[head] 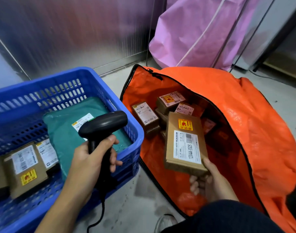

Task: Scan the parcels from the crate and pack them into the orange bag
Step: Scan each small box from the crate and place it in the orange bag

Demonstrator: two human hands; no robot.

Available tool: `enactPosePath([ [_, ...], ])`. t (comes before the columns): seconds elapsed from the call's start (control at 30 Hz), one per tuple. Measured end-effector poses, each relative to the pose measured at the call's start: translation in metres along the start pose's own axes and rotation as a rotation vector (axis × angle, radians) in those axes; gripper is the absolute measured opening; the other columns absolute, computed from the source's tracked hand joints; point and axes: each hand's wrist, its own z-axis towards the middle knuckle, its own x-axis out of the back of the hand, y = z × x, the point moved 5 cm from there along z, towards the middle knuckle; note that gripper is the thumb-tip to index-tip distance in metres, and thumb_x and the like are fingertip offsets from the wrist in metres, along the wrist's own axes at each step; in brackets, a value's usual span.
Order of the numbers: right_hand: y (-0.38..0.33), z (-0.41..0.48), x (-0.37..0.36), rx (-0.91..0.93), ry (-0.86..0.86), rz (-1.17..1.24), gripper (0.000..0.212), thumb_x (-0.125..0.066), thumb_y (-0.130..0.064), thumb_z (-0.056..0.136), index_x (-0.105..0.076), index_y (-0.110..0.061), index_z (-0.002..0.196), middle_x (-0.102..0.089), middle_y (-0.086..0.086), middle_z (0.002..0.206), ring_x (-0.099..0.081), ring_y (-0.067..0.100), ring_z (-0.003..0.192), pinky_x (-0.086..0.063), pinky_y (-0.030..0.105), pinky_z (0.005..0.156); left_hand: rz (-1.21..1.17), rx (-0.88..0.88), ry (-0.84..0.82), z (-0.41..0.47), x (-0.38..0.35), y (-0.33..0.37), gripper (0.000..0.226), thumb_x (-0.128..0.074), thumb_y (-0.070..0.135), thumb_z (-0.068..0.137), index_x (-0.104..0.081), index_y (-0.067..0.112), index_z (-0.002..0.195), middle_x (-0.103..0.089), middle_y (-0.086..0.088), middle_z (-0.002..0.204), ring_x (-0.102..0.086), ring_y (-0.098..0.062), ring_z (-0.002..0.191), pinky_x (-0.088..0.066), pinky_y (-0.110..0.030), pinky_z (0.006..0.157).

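Observation:
My left hand [91, 158] grips the handle of a black barcode scanner [103, 126] over the right side of the blue crate [137, 132]. In the crate lie a teal mailer bag [65, 132] and a brown box [26, 167] with a white label. My right hand [209, 180] holds a brown cardboard parcel [185, 143] by its near end, over the open mouth of the orange bag [254, 123]. Inside the bag rest several labelled brown boxes [146, 115].
A pink plastic sack [202, 31] stands behind the orange bag against a grey ribbed wall. The scanner's cable [100, 214] hangs down over the concrete floor between crate and bag. My dark trouser knee [227, 217] is at the bottom right.

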Motion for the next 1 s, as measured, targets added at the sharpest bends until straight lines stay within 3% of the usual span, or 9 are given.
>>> enactPosePath([
  [0.2,-0.037,0.028,-0.027,0.155,0.053,-0.041,0.046,-0.047,-0.056,0.101,-0.068,-0.022,0.123,-0.058,0.005,0.066,-0.051,0.017,0.053,-0.039,0.032,0.054,-0.088,0.041,0.049,0.001,0.009,-0.001,0.023,-0.059,0.024,0.101,-0.066,0.003,0.095,-0.047,-0.012,0.061,-0.046,-0.024,0.049,-0.062,-0.047,0.076],
  [0.33,-0.055,0.058,-0.055,0.157,0.105,0.014,0.044,-0.047,-0.054,0.104,-0.070,-0.020,0.118,-0.056,0.002,0.059,-0.048,0.014,0.049,-0.037,0.031,0.054,-0.073,0.019,0.052,-0.001,0.008,-0.001,0.023,-0.059,0.024,0.101,-0.066,0.003,0.097,-0.049,-0.011,0.061,-0.049,-0.022,0.049,-0.060,-0.049,0.081],
  [0.5,-0.067,0.101,-0.087,0.088,0.108,0.085,0.041,-0.050,-0.053,0.103,-0.067,-0.017,0.114,-0.063,0.004,0.061,-0.050,0.014,0.046,-0.039,0.023,0.044,-0.078,0.039,0.068,0.004,0.010,-0.005,0.026,-0.060,0.024,0.101,-0.065,-0.002,0.100,-0.049,-0.013,0.061,-0.054,-0.022,0.048,-0.056,-0.061,0.093],
  [0.6,-0.075,0.117,-0.101,0.069,0.125,0.107,0.038,-0.047,-0.052,0.104,-0.065,-0.019,0.103,-0.062,0.004,0.063,-0.050,0.014,0.048,-0.039,0.022,0.043,-0.097,0.045,0.066,0.004,0.009,-0.005,0.027,-0.060,0.022,0.100,-0.064,-0.004,0.101,-0.047,-0.014,0.060,-0.049,-0.024,0.047,-0.057,-0.061,0.090],
  [0.77,-0.088,0.145,-0.115,0.010,0.143,0.231,0.041,-0.048,-0.050,0.104,-0.061,-0.011,0.098,-0.062,0.009,0.077,-0.054,0.018,0.059,-0.044,0.026,0.055,-0.101,0.044,0.041,0.005,0.010,-0.004,0.029,-0.061,0.024,0.098,-0.064,-0.004,0.101,-0.048,-0.014,0.061,-0.048,-0.024,0.049,-0.060,-0.052,0.080],
  [0.9,-0.084,0.157,-0.107,-0.001,0.162,0.300,0.030,-0.048,-0.037,0.106,-0.058,-0.011,0.117,-0.065,0.014,0.097,-0.062,0.022,0.076,-0.050,0.028,0.064,-0.120,0.041,0.035,0.006,0.011,-0.006,0.024,-0.061,0.021,0.100,-0.065,-0.002,0.097,-0.048,-0.014,0.061,-0.048,-0.024,0.048,-0.060,-0.050,0.079],
  [1.0,-0.078,0.157,-0.097,0.006,0.183,0.302,0.024,-0.044,-0.030,0.108,-0.058,-0.011,0.113,-0.064,0.016,0.117,-0.066,0.024,0.080,-0.053,0.029,0.066,-0.123,0.043,0.028,0.007,0.012,-0.008,0.024,-0.061,0.021,0.100,-0.065,-0.003,0.098,-0.048,-0.014,0.061,-0.048,-0.024,0.048,-0.061,-0.051,0.080],
])
